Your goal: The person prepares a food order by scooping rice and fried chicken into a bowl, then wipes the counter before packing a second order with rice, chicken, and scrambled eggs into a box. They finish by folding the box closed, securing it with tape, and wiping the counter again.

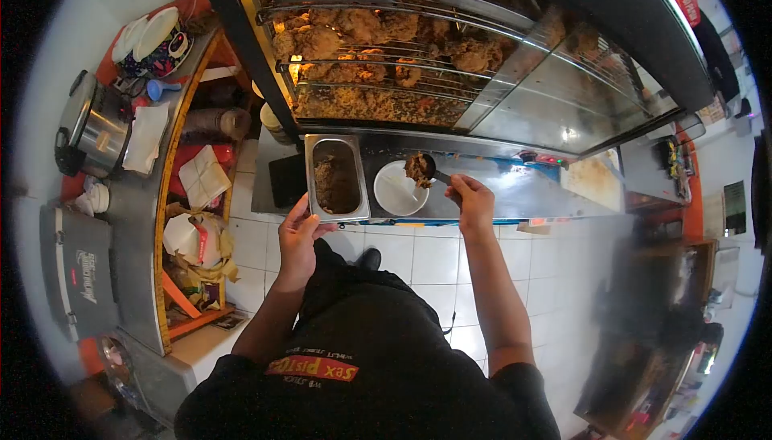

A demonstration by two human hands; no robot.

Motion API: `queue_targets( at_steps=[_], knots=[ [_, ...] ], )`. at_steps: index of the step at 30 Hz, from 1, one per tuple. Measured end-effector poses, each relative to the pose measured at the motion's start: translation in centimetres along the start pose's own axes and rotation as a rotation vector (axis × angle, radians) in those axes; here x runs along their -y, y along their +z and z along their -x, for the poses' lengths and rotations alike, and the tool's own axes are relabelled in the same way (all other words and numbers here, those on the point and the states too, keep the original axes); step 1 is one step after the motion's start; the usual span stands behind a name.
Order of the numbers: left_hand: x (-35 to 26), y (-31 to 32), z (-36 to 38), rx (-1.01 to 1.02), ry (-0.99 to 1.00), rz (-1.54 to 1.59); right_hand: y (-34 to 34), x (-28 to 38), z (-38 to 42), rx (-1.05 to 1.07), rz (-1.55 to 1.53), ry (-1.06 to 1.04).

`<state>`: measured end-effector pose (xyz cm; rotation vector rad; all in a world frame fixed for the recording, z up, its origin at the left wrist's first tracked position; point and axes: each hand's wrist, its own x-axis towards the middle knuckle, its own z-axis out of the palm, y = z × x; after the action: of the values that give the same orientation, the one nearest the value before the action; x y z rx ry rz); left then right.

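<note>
My left hand (299, 235) grips the near rim of a rectangular metal container (362, 187), which holds some brown food at its bottom and left side. In my right hand (472, 201) is the handle of a dark ladle (431, 168), heaped with brown, chunky food. The ladle hangs over the right part of a round white bowl (394, 195) on the metal counter. The bowl stands just right of the container, and its visible inside is white.
A glass display case (531, 94) with racks of fried pieces rises behind the counter (507, 187). At the left, a shelf unit (167, 199) holds papers and bags, with a large metal pot (104, 130) on top. White floor tiles (434, 259) lie below.
</note>
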<state>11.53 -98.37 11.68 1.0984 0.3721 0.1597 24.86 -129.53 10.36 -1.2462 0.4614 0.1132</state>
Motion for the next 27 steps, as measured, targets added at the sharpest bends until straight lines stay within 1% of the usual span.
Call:
queue_targets(
  at_steps=[2, 3, 4, 7, 8, 10, 14, 16, 23, 25, 27],
  knots=[
    [-0.2, 0.2, 0.2, -0.016, 0.002, 0.018, 0.1, -1.7, -0.7, -0.012, 0.112, -0.112],
    [-0.1, 0.2, 0.3, -0.015, 0.003, 0.019, 0.6, -2.0, -0.6, -0.039, 0.237, -0.18],
    [0.0, 0.2, 0.3, -0.01, 0.006, 0.033, 1.0, -2.3, -0.4, -0.038, 0.236, -0.182],
    [0.2, 0.2, 0.5, -0.01, 0.005, 0.047, 1.9, -3.5, 0.5, -0.085, 0.55, -0.376],
    [0.3, 0.2, 0.6, -0.016, 0.001, 0.048, 2.0, -3.9, 0.8, -0.084, 0.548, -0.376],
    [0.2, 0.3, 0.7, -0.009, 0.003, 0.048, 2.0, -4.4, 1.5, -0.03, 0.651, -0.619],
    [0.3, 0.3, 0.9, 0.0, 0.017, 0.055, 2.0, -5.1, 2.4, -0.023, 0.671, -0.633],
    [0.4, 0.4, 0.9, -0.007, 0.016, 0.056, 1.8, -5.4, 2.4, -0.036, 0.712, -0.775],
    [0.6, 0.8, 1.1, 0.0, 0.003, 0.066, 1.2, -4.7, 3.2, -0.073, 0.649, -0.764],
    [1.0, 0.8, 1.2, -0.006, -0.003, 0.076, 1.5, -4.2, 3.8, -0.104, 0.588, -0.735],
    [1.2, 0.7, 1.1, -0.012, -0.009, 0.086, 1.5, -4.6, 3.5, -0.074, 0.583, -0.699]
  ],
)
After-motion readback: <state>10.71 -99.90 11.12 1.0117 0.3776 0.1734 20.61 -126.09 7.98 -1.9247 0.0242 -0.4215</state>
